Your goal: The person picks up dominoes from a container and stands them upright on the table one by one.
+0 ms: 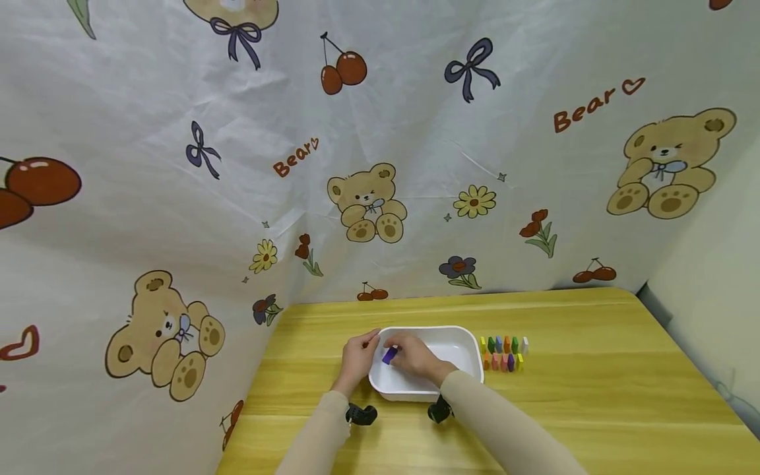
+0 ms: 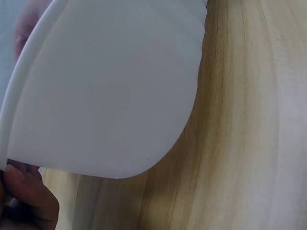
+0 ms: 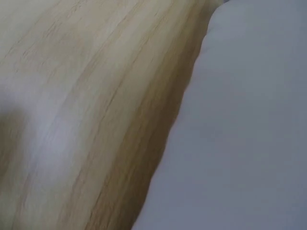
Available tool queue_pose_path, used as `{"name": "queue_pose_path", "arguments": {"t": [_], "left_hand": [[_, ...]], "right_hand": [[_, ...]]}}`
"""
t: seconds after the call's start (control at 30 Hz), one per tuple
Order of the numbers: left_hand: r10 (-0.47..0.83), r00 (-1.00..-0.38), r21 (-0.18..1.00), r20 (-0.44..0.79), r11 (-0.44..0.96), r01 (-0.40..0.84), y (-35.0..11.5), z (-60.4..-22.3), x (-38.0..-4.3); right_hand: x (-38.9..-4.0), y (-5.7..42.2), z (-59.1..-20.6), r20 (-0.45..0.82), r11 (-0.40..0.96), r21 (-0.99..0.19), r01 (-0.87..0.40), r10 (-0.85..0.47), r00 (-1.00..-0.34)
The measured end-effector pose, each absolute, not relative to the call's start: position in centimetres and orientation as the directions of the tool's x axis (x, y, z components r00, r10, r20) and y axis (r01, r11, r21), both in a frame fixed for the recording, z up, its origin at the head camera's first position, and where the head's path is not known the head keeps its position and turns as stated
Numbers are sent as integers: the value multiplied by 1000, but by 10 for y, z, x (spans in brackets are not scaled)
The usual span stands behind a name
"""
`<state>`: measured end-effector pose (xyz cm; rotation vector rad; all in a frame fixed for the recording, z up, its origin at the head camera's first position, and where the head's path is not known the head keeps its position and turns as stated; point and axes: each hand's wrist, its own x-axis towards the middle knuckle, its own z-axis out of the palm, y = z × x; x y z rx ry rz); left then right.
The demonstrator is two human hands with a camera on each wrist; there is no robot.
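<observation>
A white rectangular basin (image 1: 460, 349) with rounded corners stands on the wooden table. At its left rim my left hand (image 1: 357, 359) grips the edge; the left wrist view shows the curled fingers (image 2: 31, 194) at the rim beside the basin's outer wall (image 2: 110, 96). My right hand (image 1: 414, 357) reaches down inside the basin and pinches a small purple block (image 1: 389, 355) near the left end. Only the basin's outer wall (image 3: 240, 120) and the tabletop show in the right wrist view, with the right hand's fingers out of sight there.
Two rows of small coloured blocks (image 1: 503, 354) stand on the table just right of the basin. The yellow wooden tabletop (image 1: 594, 396) extends further right. A white cloth printed with bears (image 1: 368, 204) hangs behind and to the left. Black wrist cameras (image 1: 361, 414) sit under both forearms.
</observation>
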<state>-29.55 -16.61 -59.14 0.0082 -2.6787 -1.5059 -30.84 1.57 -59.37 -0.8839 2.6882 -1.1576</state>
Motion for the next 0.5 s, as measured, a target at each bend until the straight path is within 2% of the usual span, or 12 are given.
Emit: {"name": "queue_pose_path", "arguments": {"t": [0.5], "left_hand": [[-52, -996, 857, 69, 514, 33, -164, -592, -295]], "right_hand": [[-302, 11, -600, 146, 608, -586, -536, -571, -808]]}}
